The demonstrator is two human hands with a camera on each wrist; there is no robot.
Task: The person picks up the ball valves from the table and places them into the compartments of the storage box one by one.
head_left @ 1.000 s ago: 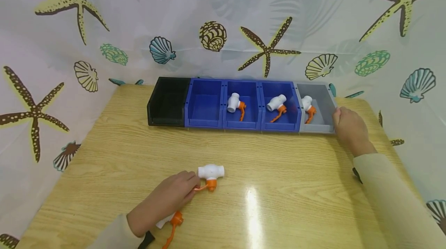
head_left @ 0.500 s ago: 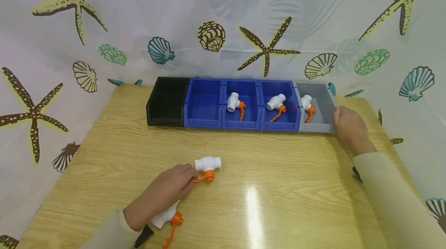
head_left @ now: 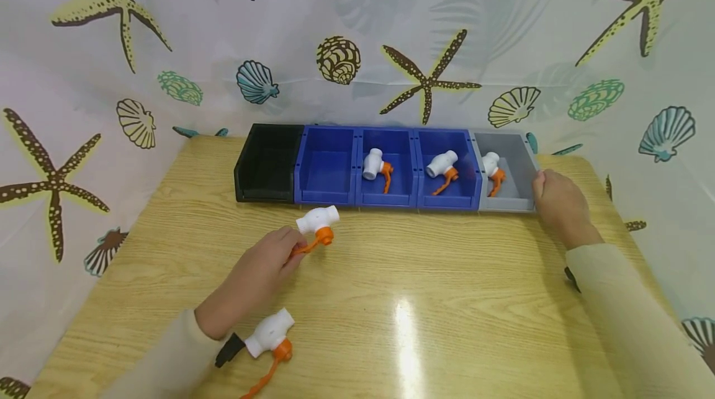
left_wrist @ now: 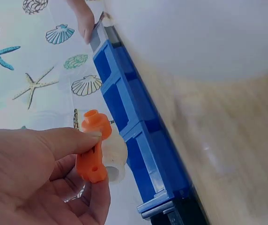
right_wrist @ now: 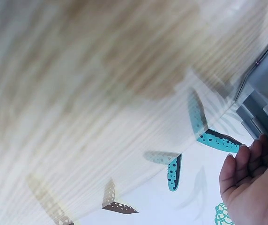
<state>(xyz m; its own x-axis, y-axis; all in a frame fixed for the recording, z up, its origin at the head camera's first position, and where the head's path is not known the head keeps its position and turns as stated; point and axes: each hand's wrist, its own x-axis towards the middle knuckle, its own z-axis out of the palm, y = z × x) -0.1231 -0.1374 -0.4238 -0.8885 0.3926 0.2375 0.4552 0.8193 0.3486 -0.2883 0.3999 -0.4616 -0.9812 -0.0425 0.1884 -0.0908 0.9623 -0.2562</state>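
Note:
My left hand [head_left: 262,268] pinches the orange lever of a white ball valve [head_left: 317,220], which hangs above the table just in front of the blue bins. In the left wrist view, thumb and fingers close on the orange lever [left_wrist: 91,161], the white body behind it. A second ball valve [head_left: 270,332] lies on the table beneath my left forearm. At the far right, my right hand [head_left: 561,208] holds the side wall of the grey bin [head_left: 516,205], near its front corner. The right wrist view shows its curled fingers [right_wrist: 244,164] against the bin's outside; the thumb is hidden there.
The bins stand in a row along the back: a black bin [head_left: 265,194], a left blue bin [head_left: 326,197], a middle blue bin [head_left: 391,200], a right blue bin [head_left: 449,203], then the grey one. The two blue bins nearest the grey one and the grey bin hold one valve each.
My left hand has carried the valve forward and slightly left, from the middle of the table toward the bins, uncovering the second valve. My right hand has stayed at the grey bin.

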